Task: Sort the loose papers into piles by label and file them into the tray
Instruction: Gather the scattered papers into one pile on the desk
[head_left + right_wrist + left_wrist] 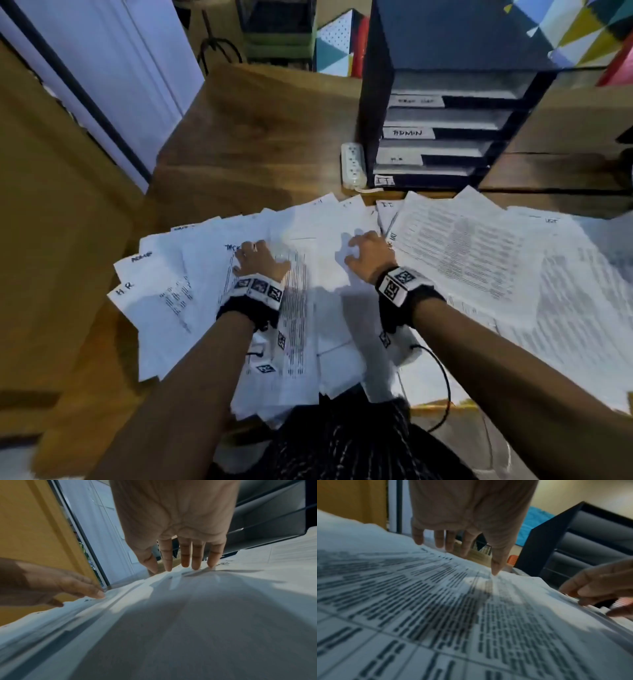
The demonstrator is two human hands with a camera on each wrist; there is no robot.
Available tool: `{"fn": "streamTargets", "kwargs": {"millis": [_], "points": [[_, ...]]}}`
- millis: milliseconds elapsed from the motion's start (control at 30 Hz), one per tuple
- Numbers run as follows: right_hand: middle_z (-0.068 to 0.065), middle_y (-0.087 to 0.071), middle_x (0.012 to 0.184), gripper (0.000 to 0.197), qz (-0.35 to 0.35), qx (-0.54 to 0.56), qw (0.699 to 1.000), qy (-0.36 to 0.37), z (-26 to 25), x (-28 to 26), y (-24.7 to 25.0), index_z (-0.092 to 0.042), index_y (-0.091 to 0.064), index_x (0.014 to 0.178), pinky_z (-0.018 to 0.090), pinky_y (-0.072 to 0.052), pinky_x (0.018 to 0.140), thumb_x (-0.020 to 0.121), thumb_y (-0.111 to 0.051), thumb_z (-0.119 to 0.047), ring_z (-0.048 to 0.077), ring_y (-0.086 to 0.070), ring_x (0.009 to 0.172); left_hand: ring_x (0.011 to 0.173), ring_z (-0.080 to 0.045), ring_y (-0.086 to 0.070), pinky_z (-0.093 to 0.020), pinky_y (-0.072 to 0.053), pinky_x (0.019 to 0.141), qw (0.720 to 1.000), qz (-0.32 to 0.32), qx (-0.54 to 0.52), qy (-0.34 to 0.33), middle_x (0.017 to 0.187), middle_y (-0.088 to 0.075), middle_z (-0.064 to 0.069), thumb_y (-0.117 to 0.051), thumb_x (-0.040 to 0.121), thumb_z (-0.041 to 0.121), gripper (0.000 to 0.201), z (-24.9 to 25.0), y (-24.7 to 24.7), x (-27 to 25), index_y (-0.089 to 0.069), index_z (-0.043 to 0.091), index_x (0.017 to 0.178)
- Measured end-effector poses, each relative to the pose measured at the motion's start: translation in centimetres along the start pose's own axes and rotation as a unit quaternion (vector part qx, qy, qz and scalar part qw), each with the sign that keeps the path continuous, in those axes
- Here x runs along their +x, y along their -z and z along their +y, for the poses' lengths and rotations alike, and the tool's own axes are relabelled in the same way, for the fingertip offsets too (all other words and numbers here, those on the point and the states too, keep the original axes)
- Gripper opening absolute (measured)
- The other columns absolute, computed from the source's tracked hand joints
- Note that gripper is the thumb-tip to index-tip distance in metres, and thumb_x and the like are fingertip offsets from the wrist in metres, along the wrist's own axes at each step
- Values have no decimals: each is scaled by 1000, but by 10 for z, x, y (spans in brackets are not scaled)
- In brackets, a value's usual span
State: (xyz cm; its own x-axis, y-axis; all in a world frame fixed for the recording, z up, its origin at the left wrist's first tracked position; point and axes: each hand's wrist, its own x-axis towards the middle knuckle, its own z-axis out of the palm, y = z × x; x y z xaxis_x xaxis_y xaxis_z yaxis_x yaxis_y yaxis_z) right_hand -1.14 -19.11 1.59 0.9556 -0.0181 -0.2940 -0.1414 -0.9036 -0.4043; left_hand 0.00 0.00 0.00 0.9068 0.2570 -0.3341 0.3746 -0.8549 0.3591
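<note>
Black tray (373,113) at worktop (260,137) rear: labelled slots, contents indiscernible. Loose papers (462,253), white, printed, hand-labelled, lie fanned across the worktop. Left hand (257,260) and right hand (368,253) rest spread flat on them.

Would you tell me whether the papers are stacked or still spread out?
Spread out: the papers fan loosely across the desk, overlapping, under both hands.

Head cam looks down from above at papers (445,260) and black tray (445,137). Wrist cams sit low, v. close to sheets, facing fwd; each sees other hand.
</note>
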Motion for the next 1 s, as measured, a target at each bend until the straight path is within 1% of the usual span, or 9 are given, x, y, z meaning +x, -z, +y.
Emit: {"fn": "streamTargets", "kwargs": {"millis": [167, 267, 467, 567, 667, 733, 833, 900, 1000], "points": [[13, -32, 140, 59, -71, -71, 994, -40, -9, 17, -13, -18, -36, 136, 46, -28, 103, 86, -54, -44, 35, -30, 128, 144, -32, 7, -58, -9, 113, 996, -38, -8, 78, 155, 10, -16, -65, 65, 65, 119, -29, 17, 13, 1, 11, 148], [11, -26, 145, 70, -85, -107, 990, -43, -7, 21, -26, -20, -30, 139, 49, -26, 105, 83, -54, -53, 35, -26, 132, 142, -37, 0, -60, -15, 110, 993, -52, -8, 105, 153, 3, -21, -58, 40, 81, 142, -44, 25, 28, 4, 10, 147], [8, -31, 143, 60, -53, -49, 996, -60, -8, 18, -40, -20, -39, 134, 48, -26, 104, 87, -40, -56, 31, -28, 130, 109, -38, -52, -36, -38, 77, 995, 41, -80, 33, 117, -55, -27, -60, 87, 19, 25, -50, 28, 44, -51, -1, 97], [6, -50, 114, 63, -38, 213, 975, -46, -25, 11, -40, -21, -61, 104, 47, -34, 96, 88, -16, -62, 21, -44, 110, 97, -39, -54, -38, -35, 72, 990, 76, -117, -18, 103, -58, -30, -52, 92, 19, 36, -43, 33, 48, -34, 7, 63], [-3, -44, 111, 46, -64, 444, 889, -90, -36, -7, -33, -19, -55, 121, 24, -29, 98, 95, -33, -51, 10, -41, 108, 86, -37, -50, -40, -33, 72, 976, 101, -195, 7, 79, -53, -24, -54, 91, 22, 47, -32, 34, 55, -22, 15, 57], [3, -50, 110, 42, -64, 391, 914, -88, -34, -14, -33, -8, -56, 116, 25, -40, 88, 89, -57, -40, 15, -49, 104, 75, -32, -43, -35, -29, 66, 960, 102, -257, 33, 61, -39, -16, -55, 89, 20, 47, -24, 34, 58, -24, 12, 55], [18, -57, 92, 21, 15, 247, 965, -90, -19, -11, -29, -5, -59, 91, 24, -34, 64, 83, -61, -25, 24, -55, 89, 101, -38, -53, -36, -40, 87, 948, 103, -292, 72, 100, -60, -27, -50, 92, 25, 30, -18, 28, 61, -59, 0, 79], [29, -59, 105, 25, 66, 191, 971, -127, -3, -10, -15, 9, -59, 104, 26, -32, 64, 89, -53, -11, 34, -57, 99, 120, -35, -43, -38, -34, 100, 956, 90, -238, 147, 126, -49, -22, -52, 90, 38, 47, -18, 19, 57, -53, -3, 114], [28, -62, 103, 23, 128, 157, 961, -189, 30, -13, 0, 10, -57, 106, 26, -37, 62, 91, -50, -5, 34, -60, 87, 126, -35, -33, -42, -32, 101, 957, 55, -192, 208, 131, -35, -20, -65, 77, 48, 72, -17, 8, 37, -41, -2, 123]]}}
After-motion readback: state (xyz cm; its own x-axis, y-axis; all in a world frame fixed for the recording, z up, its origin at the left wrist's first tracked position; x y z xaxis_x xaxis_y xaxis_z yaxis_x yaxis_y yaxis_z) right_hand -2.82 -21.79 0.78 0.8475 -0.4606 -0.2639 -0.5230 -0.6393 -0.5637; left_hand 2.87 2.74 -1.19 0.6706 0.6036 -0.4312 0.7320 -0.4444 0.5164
